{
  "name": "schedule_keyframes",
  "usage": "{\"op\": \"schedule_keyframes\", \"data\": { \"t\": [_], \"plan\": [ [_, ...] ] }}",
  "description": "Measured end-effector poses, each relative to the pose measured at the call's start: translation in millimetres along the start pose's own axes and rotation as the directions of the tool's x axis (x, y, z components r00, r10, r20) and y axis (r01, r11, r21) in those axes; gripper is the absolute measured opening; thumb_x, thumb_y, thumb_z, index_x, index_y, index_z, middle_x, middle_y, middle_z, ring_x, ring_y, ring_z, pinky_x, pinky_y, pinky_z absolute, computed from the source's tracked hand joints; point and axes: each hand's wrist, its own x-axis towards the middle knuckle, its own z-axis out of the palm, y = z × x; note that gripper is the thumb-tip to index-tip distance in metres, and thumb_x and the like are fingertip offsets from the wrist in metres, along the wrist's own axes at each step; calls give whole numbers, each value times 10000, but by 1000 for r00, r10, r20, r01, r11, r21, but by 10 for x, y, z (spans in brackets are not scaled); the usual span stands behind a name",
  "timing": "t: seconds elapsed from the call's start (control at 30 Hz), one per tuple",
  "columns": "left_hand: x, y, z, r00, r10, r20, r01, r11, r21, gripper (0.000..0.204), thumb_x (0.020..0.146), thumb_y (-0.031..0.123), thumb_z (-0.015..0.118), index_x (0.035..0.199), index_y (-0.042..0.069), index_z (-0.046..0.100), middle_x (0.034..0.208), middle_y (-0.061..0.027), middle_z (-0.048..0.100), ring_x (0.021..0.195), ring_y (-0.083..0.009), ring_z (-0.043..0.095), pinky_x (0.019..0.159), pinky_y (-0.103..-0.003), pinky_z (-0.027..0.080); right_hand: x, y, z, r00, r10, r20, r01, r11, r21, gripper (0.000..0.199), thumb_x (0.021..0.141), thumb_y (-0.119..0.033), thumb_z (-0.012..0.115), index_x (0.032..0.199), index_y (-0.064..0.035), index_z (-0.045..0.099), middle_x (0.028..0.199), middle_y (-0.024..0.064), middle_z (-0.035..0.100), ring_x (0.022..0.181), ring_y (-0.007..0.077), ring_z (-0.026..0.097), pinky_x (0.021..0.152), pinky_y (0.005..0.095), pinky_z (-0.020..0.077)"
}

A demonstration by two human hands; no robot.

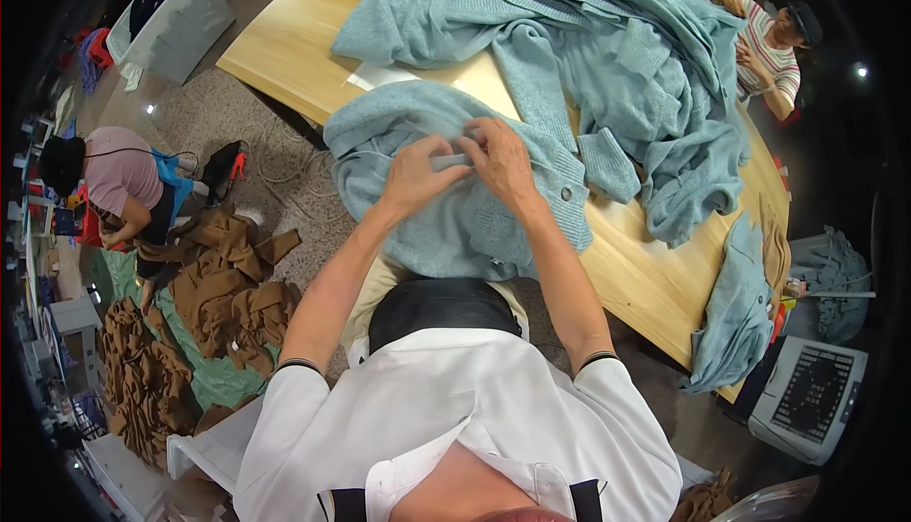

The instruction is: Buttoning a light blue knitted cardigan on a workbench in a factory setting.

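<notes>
A light blue knitted cardigan (pixel 446 228) lies over the near edge of the wooden table (pixel 285 47) and drapes toward my lap. My left hand (pixel 418 176) and my right hand (pixel 498 157) meet at its upper middle, both pinching a small pale piece at the fabric, fingers closed on the knit. A button shows on the cardigan's band just right of my right hand. Behind it, a big heap of the same blue knitwear (pixel 607 47) covers the table.
A person in a striped top (pixel 773 52) sits at the far right of the table. Another person in pink (pixel 119 176) crouches on the floor at left, beside brown garments (pixel 228 294). A grey bin (pixel 176 14) stands at top left, a white basket (pixel 811 394) at right.
</notes>
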Motion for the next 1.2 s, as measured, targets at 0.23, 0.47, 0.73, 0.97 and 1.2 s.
{"op": "schedule_keyframes", "data": {
  "t": [0.23,0.47,0.73,0.97,1.2],
  "plan": [
    [2,-45,-6,975,191,-112,-171,971,166,186,896,176,788,981,22,727,919,-141,722,886,-366,713,775,-423,557,49,109,86,990,124,71,-137,969,206,194,914,-213,779,984,-37,738,911,149,688,848,337,690,775,450,538],
    [6,-63,119,916,376,-140,-336,909,245,164,889,45,657,1050,79,655,1030,-110,643,986,-356,655,838,-483,551,75,152,37,989,122,87,-148,884,443,145,973,-130,755,981,14,739,812,73,737,746,117,667,678,300,534],
    [8,-40,312,920,319,-229,-305,948,95,187,836,42,730,1009,63,662,1010,-116,698,1004,-353,680,851,-451,553,-29,422,86,963,202,176,-266,650,712,83,978,-72,756,1020,-6,728,893,-8,721,772,53,637,692,207,500],
    [81,-110,283,962,163,-218,-177,983,-44,240,819,77,776,1040,39,689,983,-128,727,963,-341,706,854,-445,554,5,441,118,958,225,176,-285,696,659,91,972,-86,767,980,2,747,862,1,727,741,47,621,667,207,487],
    [123,-174,228,960,236,-153,-232,972,41,289,842,99,776,1119,45,718,1089,-143,760,1046,-351,722,913,-445,563,6,447,78,957,221,190,-291,746,599,125,948,-80,792,1008,22,753,876,18,742,753,60,640,680,223,504]
  ]
}}
